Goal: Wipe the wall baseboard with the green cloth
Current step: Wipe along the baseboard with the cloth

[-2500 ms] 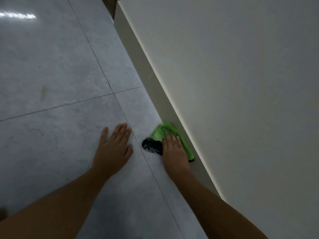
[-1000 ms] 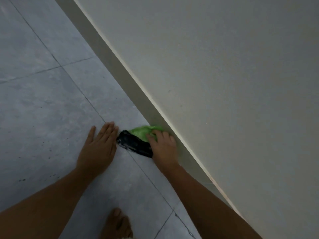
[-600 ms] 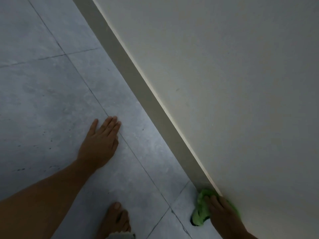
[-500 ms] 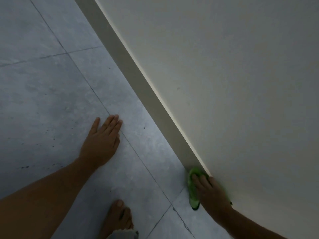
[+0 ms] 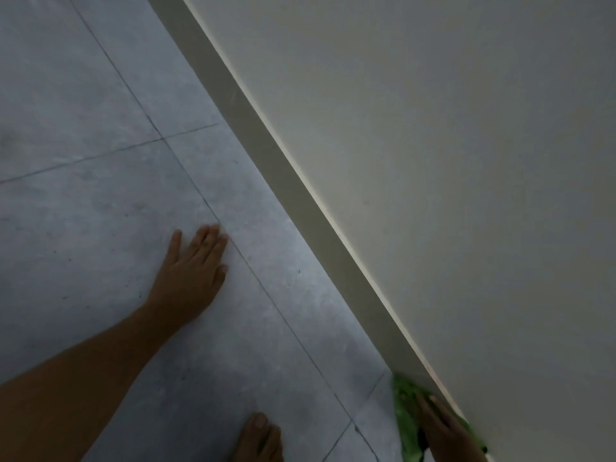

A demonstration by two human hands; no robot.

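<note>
Since half a second ago, the right hand (image 5: 445,431) has slid further toward the lower right of the frame, carrying the crumpled bright green cloth (image 5: 407,421) along the wall's foot, while the left hand (image 5: 191,275) has stayed planted on the floor.

From the head view, the right hand lies at the bottom right edge, partly cut off by the frame. Its grip is flat, fingers (image 5: 430,411) stretched out and pressed together on top of the cloth rather than curled around it. The cloth sits where the floor meets the plain beige baseboard strip (image 5: 300,201), touching the strip's lower edge; a dark patch shows under the hand, too blurred to make out.

The baseboard runs diagonally from the upper middle of the frame down to the lower right, with the pale off-white wall (image 5: 450,145) filling the right side above it.

Left of centre, the left hand rests palm down on the grey stone-look floor tiles (image 5: 100,245), fingers extended and close together, holding nothing, well apart from the cloth. A bare foot (image 5: 258,440) shows at the bottom centre.
</note>
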